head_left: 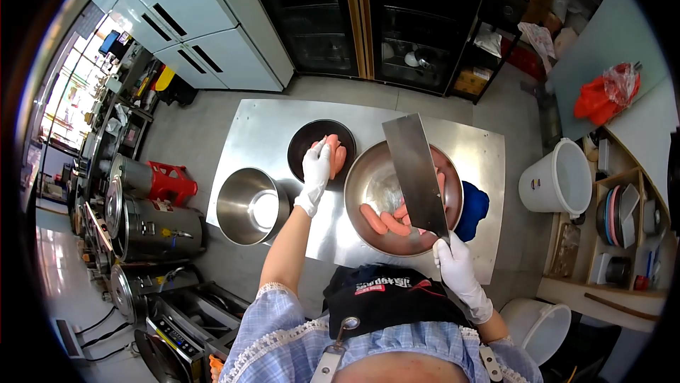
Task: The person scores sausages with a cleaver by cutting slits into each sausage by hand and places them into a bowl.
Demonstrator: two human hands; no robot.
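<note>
My left hand (pixel 317 170), in a white glove, is closed around several pink sausages (pixel 338 158) at the dark bowl (pixel 297 143). My right hand (pixel 457 267), also gloved, grips the handle end of a broad cleaver (pixel 413 167). The cleaver's blade lies across the view above a wide metal basin (pixel 360 192) and hides part of it. More sausages (pixel 373 219) lie in the basin, some partly covered by the blade. To the left of my left hand stands a deep steel pot (pixel 237 206) with nothing visible inside.
Everything stands on a steel table (pixel 265 117). A blue cloth (pixel 473 211) is beside the basin. Around the table are a white bucket (pixel 557 181), a red stool (pixel 172 182), large steel pots (pixel 159 227), a refrigerator (pixel 191 36) and a shelf unit (pixel 616 220).
</note>
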